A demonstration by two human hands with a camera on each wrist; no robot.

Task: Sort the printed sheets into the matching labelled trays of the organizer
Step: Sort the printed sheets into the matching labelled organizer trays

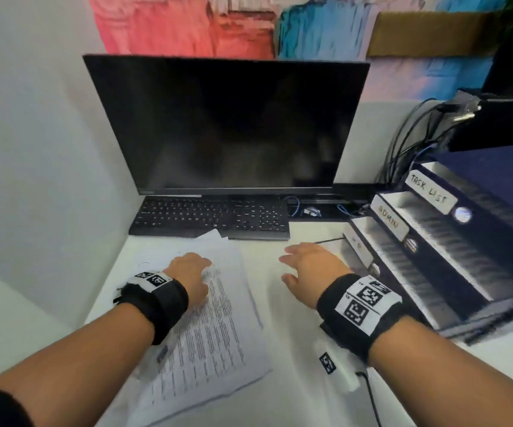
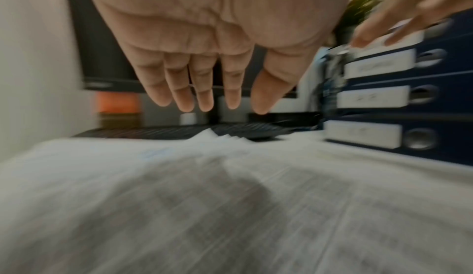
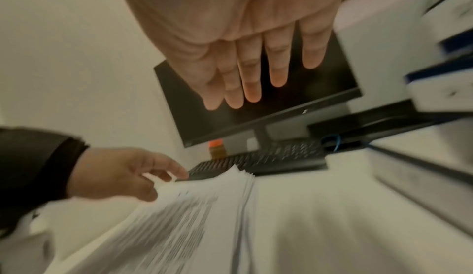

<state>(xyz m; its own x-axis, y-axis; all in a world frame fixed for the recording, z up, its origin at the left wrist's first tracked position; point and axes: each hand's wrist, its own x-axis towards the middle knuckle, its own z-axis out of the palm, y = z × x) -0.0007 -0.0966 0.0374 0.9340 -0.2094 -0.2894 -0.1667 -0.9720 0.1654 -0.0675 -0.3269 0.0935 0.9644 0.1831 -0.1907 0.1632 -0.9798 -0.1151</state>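
From the head view, the printed sheets [image 1: 215, 318] lie as a loose fanned stack of white pages with dense black text, on the white bench [image 1: 295, 349] towards its left edge, their far corners just short of the keyboard [image 1: 209, 218]. The left hand [image 1: 189, 277] is over the stack's far part, its grip slack and holding nothing. The right hand [image 1: 310, 272] hovers over bare bench between the stack and the organizer [image 1: 452, 251], fingers spread wide. The organizer stands at the right edge, its stepped dark-blue trays bearing white labels; two read "TASK LIST" and "ADMIN". Open bench runs between sheets and trays.

The left wrist view is blurred: straight fingers [image 2: 204, 88] above the pages, clear of them.

The right wrist view shows straight fingers [image 3: 252, 76] before the monitor [image 3: 281, 112], and the stack's stepped edges [image 3: 240, 179].
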